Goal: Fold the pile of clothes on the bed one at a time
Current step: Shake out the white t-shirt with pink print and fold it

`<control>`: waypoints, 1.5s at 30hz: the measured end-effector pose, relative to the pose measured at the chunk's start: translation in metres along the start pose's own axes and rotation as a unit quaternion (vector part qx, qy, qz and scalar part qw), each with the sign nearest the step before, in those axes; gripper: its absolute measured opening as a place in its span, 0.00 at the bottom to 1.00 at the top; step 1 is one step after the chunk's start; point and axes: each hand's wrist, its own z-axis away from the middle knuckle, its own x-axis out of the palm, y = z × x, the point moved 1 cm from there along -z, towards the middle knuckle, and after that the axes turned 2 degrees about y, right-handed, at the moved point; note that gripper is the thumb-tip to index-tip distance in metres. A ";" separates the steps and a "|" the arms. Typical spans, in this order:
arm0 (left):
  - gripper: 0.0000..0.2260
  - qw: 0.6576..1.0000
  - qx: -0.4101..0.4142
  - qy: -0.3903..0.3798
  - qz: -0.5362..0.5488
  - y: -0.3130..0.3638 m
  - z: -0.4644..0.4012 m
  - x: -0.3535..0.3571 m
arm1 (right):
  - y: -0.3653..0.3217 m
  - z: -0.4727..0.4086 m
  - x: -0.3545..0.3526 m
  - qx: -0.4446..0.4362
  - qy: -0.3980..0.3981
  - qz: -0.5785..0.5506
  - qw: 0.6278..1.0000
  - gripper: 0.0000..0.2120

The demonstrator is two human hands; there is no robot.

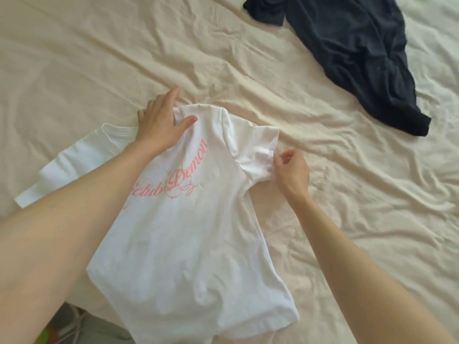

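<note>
A white T-shirt (188,234) with pink script lettering lies spread on the bed, hem toward me, collar away. My left hand (161,120) rests flat on the collar and shoulder area, fingers straight, thumb out to the right. My right hand (291,171) pinches the edge of the shirt's right sleeve (258,155) between thumb and fingers. A dark navy garment (357,53) lies crumpled at the far right of the bed, apart from both hands.
A cream, wrinkled bedsheet (99,58) covers the bed all round the shirt. The bed's near edge shows at bottom left, with floor and a green object (47,331) below it.
</note>
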 end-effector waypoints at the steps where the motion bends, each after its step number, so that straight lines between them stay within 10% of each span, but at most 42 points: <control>1: 0.29 1.000 0.005 0.009 -0.013 -0.007 0.007 -0.004 | 0.001 0.010 0.001 -0.035 0.034 0.002 0.999 0.11; 5: 0.24 0.996 0.032 0.069 -0.042 -0.045 0.051 -0.028 | -0.006 0.054 0.015 -0.245 0.108 0.077 0.960 0.16; 10: 0.22 0.991 -0.073 0.101 -0.055 -0.126 0.101 -0.066 | -0.037 0.082 0.055 -0.402 -0.028 0.214 0.890 0.20; 16: 0.19 0.932 -0.300 0.051 0.196 -0.197 0.145 -0.088 | -0.071 0.127 0.123 -0.436 -0.097 0.276 0.851 0.23; 20: 0.10 0.911 -0.266 0.011 0.315 -0.217 0.172 -0.088 | -0.067 0.194 0.171 -0.457 -0.190 0.270 0.826 0.25; 27: 0.08 0.958 -0.182 -0.023 0.220 -0.222 0.163 -0.097 | -0.083 0.245 0.217 -0.458 -0.187 0.247 0.833 0.26; 31: 0.08 0.947 -0.171 -0.008 0.271 -0.221 0.154 -0.105 | -0.110 0.259 0.231 -0.507 -0.052 0.153 0.847 0.08; 34: 0.06 0.937 -0.162 0.021 0.310 -0.234 0.158 -0.118 | -0.113 0.262 0.235 -0.476 -0.106 0.031 0.873 0.04; 38: 0.05 0.858 -0.261 0.067 0.438 -0.256 0.173 -0.114 | -0.101 0.267 0.233 -0.420 -0.141 0.003 0.897 0.11; 41: 0.16 0.736 -0.377 0.017 0.562 -0.258 0.197 -0.089 | -0.084 0.269 0.235 -0.436 -0.171 0.126 0.874 0.21; 45: 0.12 0.721 -0.385 0.069 0.573 -0.236 0.226 -0.065 | -0.062 0.273 0.230 -0.429 -0.165 0.175 0.871 0.25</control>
